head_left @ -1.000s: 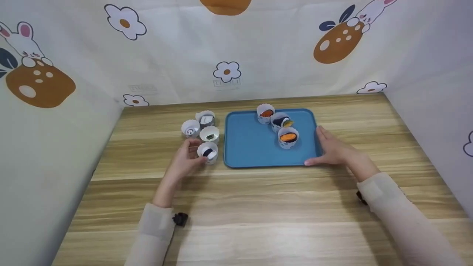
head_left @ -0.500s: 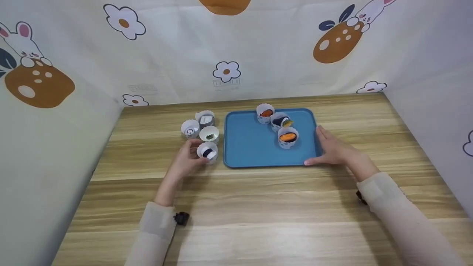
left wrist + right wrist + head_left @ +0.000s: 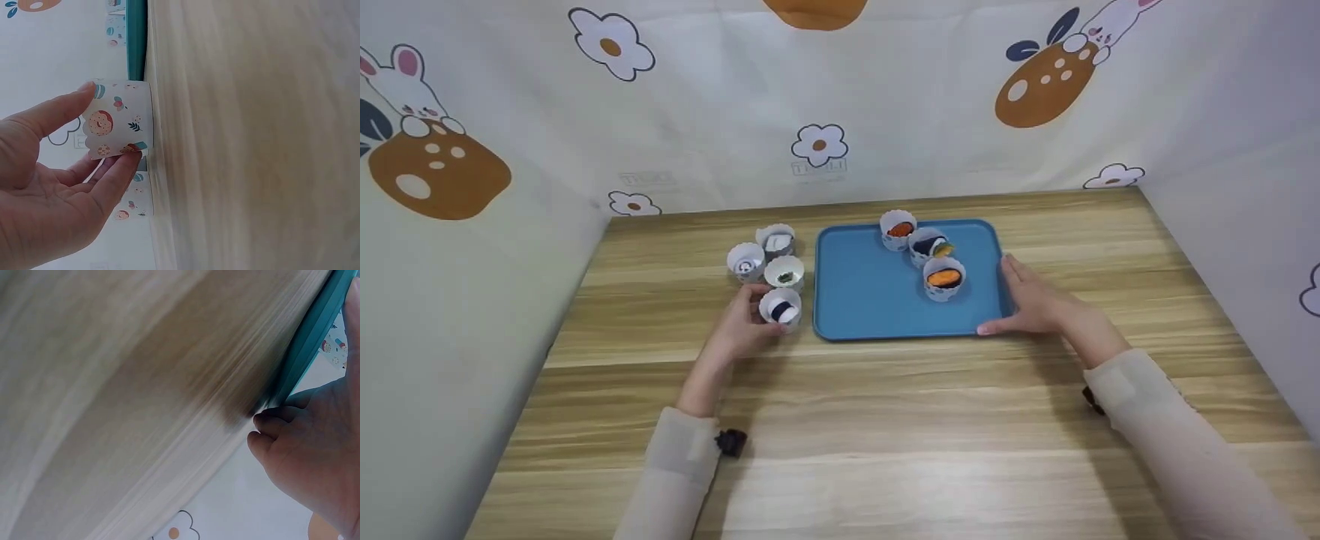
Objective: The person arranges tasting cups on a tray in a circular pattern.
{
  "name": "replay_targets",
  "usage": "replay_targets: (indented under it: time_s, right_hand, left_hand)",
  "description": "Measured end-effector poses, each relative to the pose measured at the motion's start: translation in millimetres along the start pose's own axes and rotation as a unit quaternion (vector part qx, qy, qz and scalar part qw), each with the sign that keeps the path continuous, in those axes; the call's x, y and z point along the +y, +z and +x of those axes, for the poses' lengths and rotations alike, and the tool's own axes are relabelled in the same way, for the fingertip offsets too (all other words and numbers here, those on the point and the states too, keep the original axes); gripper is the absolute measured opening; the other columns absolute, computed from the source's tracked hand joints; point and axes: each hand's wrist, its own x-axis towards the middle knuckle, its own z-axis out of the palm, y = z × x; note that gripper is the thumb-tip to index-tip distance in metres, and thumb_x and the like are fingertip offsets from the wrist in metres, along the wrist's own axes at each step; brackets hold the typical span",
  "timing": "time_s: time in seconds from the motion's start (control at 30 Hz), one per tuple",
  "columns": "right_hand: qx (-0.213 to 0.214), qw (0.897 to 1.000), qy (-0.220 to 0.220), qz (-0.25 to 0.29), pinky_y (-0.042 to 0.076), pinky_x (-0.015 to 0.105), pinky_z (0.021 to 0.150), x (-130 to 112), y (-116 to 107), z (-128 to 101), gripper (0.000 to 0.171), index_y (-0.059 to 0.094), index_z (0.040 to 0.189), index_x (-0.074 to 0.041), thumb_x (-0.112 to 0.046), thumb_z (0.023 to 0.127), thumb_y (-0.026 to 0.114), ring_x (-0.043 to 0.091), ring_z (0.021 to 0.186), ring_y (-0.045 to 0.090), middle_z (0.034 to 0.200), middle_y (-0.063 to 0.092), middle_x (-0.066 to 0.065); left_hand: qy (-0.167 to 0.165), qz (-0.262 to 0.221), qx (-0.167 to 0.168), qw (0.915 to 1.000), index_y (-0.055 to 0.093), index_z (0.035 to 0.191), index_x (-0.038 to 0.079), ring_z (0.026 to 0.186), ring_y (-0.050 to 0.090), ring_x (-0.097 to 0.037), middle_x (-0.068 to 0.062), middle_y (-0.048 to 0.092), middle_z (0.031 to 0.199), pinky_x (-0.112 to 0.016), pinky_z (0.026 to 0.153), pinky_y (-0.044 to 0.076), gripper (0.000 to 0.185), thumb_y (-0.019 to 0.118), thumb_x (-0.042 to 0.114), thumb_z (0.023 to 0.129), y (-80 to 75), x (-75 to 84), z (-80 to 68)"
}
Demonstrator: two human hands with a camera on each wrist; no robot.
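Observation:
My left hand [image 3: 737, 335] pinches a white paper baking cup [image 3: 780, 309] between thumb and fingers, just left of the blue tray [image 3: 862, 289]. Inside that cup sits a white piece of sushi with a dark band. The left wrist view gives the cup's donut-print side [image 3: 121, 121], its base close over the wooden table. At the tray's near right corner my right hand [image 3: 1035, 304] rests with fingers extended along the right edge and the thumb at the front edge. In the right wrist view its fingertips [image 3: 270, 424] touch the tray's side [image 3: 309, 332].
On the tray's right half stand cups with red-topped [image 3: 897, 230], dark [image 3: 924, 247] and orange-topped sushi [image 3: 944, 279]. Behind my left hand stand cups with white [image 3: 777, 241], round white [image 3: 746, 262] and green-centred [image 3: 785, 273] pieces. A patterned curtain [image 3: 720, 112] encloses the table.
My left thumb has slid slightly right along the held cup's front, and the left wrist has shifted a little right and forward. The right hand, the tray and the other cups have stayed put.

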Motion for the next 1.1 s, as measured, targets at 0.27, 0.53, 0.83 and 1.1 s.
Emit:
replay_targets:
  time_s: [0.27,0.53,0.83,1.1]
  right_hand:
    - [0.003,1.000,0.000,-0.005,0.011,0.060,0.122,-0.3,-0.5,-0.5,0.140,-0.005,0.155,0.009,-0.075,0.072,0.071,0.049,0.152,0.001,0.164,-0.006,0.030]
    - [0.005,1.000,-0.002,-0.001,0.010,0.059,0.123,-0.5,0.2,-0.1,0.140,-0.005,0.155,0.009,-0.075,0.072,0.071,0.048,0.152,0.001,0.164,-0.006,0.030]
    - [0.004,1.000,-0.005,-0.004,0.009,0.059,0.123,-0.3,0.4,-1.4,0.139,-0.005,0.154,0.010,-0.075,0.072,0.070,0.049,0.152,0.000,0.163,-0.006,0.031]
    - [0.003,1.000,-0.001,-0.005,0.010,0.059,0.123,-0.4,0.5,-0.6,0.140,-0.005,0.155,0.008,-0.075,0.072,0.070,0.048,0.152,0.000,0.164,-0.007,0.029]
  left_hand:
    - [0.033,0.007,-0.006,0.9994,0.046,0.123,-0.006,0.111,0.063,-0.035,-0.028,0.058,0.122,-0.034,0.094,0.050,0.057,0.073,-0.010,0.074,-3.7,-6.8,2.5]
    - [-0.007,0.058,0.008,0.9983,0.045,0.130,-0.008,0.123,0.055,-0.042,-0.031,0.054,0.132,-0.049,0.110,0.040,0.061,0.071,-0.008,0.076,0.5,2.9,-0.2]
    - [-0.006,0.067,0.019,0.9975,0.046,0.127,-0.007,0.120,0.058,-0.042,-0.030,0.057,0.129,-0.048,0.108,0.041,0.057,0.071,-0.008,0.076,2.4,-0.6,1.9]
    - [0.007,0.078,0.022,0.9967,0.049,0.123,-0.006,0.118,0.059,-0.040,-0.028,0.059,0.127,-0.048,0.107,0.042,0.053,0.074,-0.005,0.076,2.6,-2.4,3.3]
